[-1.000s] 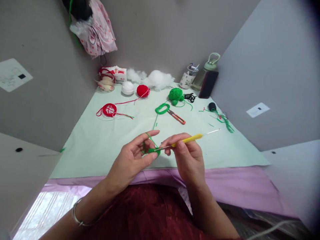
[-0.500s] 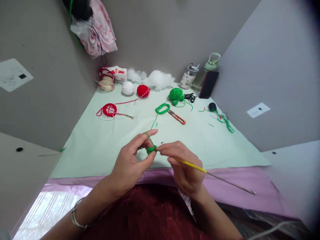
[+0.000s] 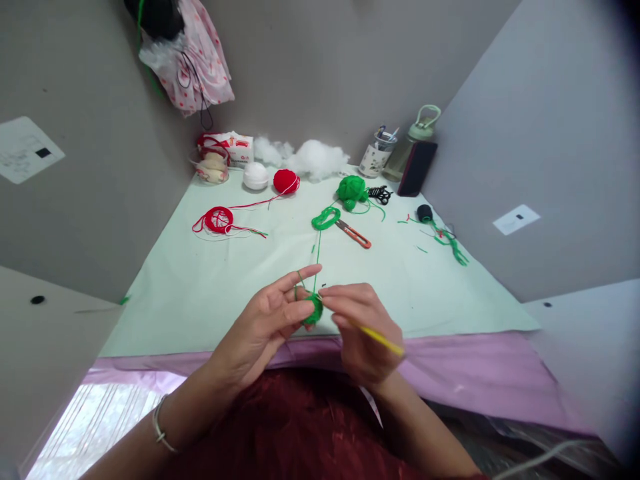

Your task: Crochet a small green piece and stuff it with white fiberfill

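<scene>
Between thumb and fingers, my left hand [image 3: 267, 313] pinches a small green crochet piece [image 3: 313, 311], with green yarn looped over its raised index finger. A strand of yarn [image 3: 319, 253] runs from the work up to a loose green coil [image 3: 326, 219] on the table. My right hand [image 3: 367, 330] grips a yellow-handled crochet hook [image 3: 379, 338] like a pen. The hook's working tip is at the crochet piece, largely hidden by the fingers, and its rear end is smeared by motion.
Orange thread snips [image 3: 355, 235] lie beside the coil, near a green yarn ball [image 3: 352, 189] and black scissors [image 3: 381, 195]. Red yarn [image 3: 220, 220], a red ball [image 3: 287, 181] and a white ball [image 3: 255, 176] sit at left. A bottle [image 3: 407, 147] and phone [image 3: 417, 169] stand back right.
My left hand has turned the crochet piece so more of its green face shows. The yarn strand has shifted right, and the hook in my right hand has changed angle.
</scene>
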Demonstrator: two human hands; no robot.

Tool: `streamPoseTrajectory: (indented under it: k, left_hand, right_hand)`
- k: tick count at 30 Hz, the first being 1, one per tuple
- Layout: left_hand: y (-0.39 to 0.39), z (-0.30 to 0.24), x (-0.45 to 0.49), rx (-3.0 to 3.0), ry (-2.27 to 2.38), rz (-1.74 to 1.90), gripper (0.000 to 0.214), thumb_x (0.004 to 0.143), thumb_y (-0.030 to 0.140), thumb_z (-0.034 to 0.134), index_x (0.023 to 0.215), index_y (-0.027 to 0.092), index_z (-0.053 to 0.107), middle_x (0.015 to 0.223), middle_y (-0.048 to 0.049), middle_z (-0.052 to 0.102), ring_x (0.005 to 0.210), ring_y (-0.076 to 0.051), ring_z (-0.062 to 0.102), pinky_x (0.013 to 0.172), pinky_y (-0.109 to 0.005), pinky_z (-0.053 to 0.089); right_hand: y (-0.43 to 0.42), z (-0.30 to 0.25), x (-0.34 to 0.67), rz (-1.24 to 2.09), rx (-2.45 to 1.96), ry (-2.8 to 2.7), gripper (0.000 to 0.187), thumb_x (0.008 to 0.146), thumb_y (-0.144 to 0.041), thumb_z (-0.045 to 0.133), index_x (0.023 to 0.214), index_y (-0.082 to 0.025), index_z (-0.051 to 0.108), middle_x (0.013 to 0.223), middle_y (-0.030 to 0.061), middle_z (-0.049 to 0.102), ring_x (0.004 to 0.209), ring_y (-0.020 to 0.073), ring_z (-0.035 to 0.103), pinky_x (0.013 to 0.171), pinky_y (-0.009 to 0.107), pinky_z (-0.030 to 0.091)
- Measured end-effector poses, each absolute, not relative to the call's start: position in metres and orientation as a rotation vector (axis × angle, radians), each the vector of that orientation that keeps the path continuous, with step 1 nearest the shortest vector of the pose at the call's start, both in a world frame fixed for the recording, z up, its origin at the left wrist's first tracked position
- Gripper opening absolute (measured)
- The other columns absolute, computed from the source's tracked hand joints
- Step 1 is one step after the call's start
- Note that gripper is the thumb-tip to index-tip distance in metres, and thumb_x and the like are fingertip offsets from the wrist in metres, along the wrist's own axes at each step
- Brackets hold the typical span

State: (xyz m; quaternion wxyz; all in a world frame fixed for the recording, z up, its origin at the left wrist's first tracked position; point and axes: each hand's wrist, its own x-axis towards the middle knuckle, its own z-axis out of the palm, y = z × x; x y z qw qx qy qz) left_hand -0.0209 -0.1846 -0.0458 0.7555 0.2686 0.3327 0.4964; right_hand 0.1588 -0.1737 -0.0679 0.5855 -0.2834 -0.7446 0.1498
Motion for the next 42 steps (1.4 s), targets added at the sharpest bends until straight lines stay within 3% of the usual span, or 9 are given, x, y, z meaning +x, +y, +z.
streamPoseTrajectory:
  k: [4, 6, 10, 16, 21, 30, 32, 36, 42]
  left_hand:
    - [-0.182, -0.042, -0.024, 0.667, 0.778, 1.154, 0.050, 0.080, 0.027, 0.091, 0.129, 0.024, 0.081, 0.086, 0.0009, 0.059, 0.077, -0.012, 0.050, 0.076, -0.026, 0.043]
    - [-0.183, -0.044, -0.022, 0.746, 0.790, 1.162, 0.048, 0.081, 0.027, 0.090, 0.129, 0.028, 0.081, 0.089, 0.0000, 0.062, 0.084, -0.014, 0.053, 0.082, -0.027, 0.045]
    - [-0.185, -0.051, -0.016, 0.885, 0.831, 1.162, 0.043, 0.087, 0.030, 0.086, 0.130, 0.032, 0.080, 0.096, -0.0011, 0.067, 0.097, -0.018, 0.058, 0.095, -0.031, 0.046]
    - [-0.184, -0.050, -0.014, 0.859, 0.867, 1.241, 0.056, 0.086, 0.027, 0.087, 0.140, 0.030, 0.073, 0.095, 0.0003, 0.067, 0.095, -0.017, 0.061, 0.094, -0.031, 0.049]
    - [-0.183, -0.045, -0.015, 0.783, 0.816, 1.205, 0.063, 0.085, 0.022, 0.084, 0.146, 0.027, 0.068, 0.094, -0.0003, 0.068, 0.087, -0.016, 0.060, 0.083, -0.030, 0.051]
    - [-0.180, -0.047, -0.018, 0.644, 0.600, 1.042, 0.049, 0.079, 0.023, 0.086, 0.127, 0.024, 0.082, 0.089, -0.0010, 0.063, 0.078, -0.013, 0.055, 0.070, -0.025, 0.050]
    - [-0.181, -0.049, -0.014, 0.695, 0.652, 1.082, 0.046, 0.081, 0.023, 0.087, 0.127, 0.027, 0.082, 0.095, -0.0020, 0.069, 0.086, -0.015, 0.060, 0.077, -0.027, 0.052]
    - [-0.183, -0.053, -0.010, 0.835, 0.793, 1.136, 0.050, 0.083, 0.024, 0.090, 0.131, 0.033, 0.079, 0.112, -0.0027, 0.076, 0.102, -0.019, 0.067, 0.094, -0.031, 0.052]
    - [-0.182, -0.052, -0.016, 0.871, 0.784, 1.134, 0.036, 0.096, 0.038, 0.078, 0.132, 0.031, 0.079, 0.102, -0.0018, 0.071, 0.095, -0.017, 0.066, 0.094, -0.032, 0.051]
  right_hand:
    - [-0.168, -0.060, 0.157, 0.827, -0.677, -1.397, 0.020, 0.106, -0.025, 0.061, 0.106, -0.028, 0.080, 0.090, 0.0043, 0.080, 0.068, 0.0173, 0.069, 0.064, 0.035, 0.060]
    - [-0.167, -0.059, 0.155, 0.915, -0.660, -1.365, 0.018, 0.105, -0.030, 0.063, 0.102, -0.027, 0.080, 0.092, 0.0042, 0.080, 0.073, 0.0177, 0.070, 0.067, 0.035, 0.061]
    - [-0.167, -0.060, 0.150, 0.784, -0.680, -1.564, 0.017, 0.104, -0.025, 0.065, 0.108, -0.028, 0.082, 0.101, 0.0060, 0.083, 0.100, 0.0229, 0.077, 0.087, 0.041, 0.064]
    - [-0.168, -0.060, 0.150, 0.735, -0.700, -1.556, 0.017, 0.105, -0.027, 0.065, 0.107, -0.027, 0.082, 0.097, 0.0055, 0.082, 0.092, 0.0216, 0.077, 0.080, 0.039, 0.065]
    - [-0.163, -0.067, 0.151, 1.026, -0.672, -1.352, 0.016, 0.102, -0.035, 0.069, 0.101, -0.026, 0.081, 0.089, 0.0033, 0.077, 0.076, 0.0177, 0.074, 0.070, 0.035, 0.064]
    - [-0.152, -0.062, 0.157, 1.405, -0.630, -1.018, 0.019, 0.097, -0.038, 0.075, 0.087, -0.023, 0.079, 0.076, -0.0001, 0.072, 0.058, 0.0111, 0.064, 0.056, 0.024, 0.055]
    - [-0.154, -0.064, 0.153, 1.376, -0.613, -1.070, 0.020, 0.098, -0.040, 0.074, 0.088, -0.024, 0.079, 0.080, 0.0011, 0.075, 0.063, 0.0131, 0.066, 0.057, 0.025, 0.055]
    - [-0.161, -0.071, 0.147, 1.118, -0.631, -1.257, 0.012, 0.101, -0.033, 0.072, 0.099, -0.028, 0.083, 0.098, 0.0033, 0.081, 0.091, 0.0175, 0.072, 0.075, 0.029, 0.058]
    - [-0.159, -0.069, 0.151, 1.158, -0.690, -1.136, 0.013, 0.100, -0.038, 0.073, 0.096, -0.029, 0.082, 0.091, 0.0005, 0.082, 0.071, 0.0131, 0.063, 0.068, 0.028, 0.052]
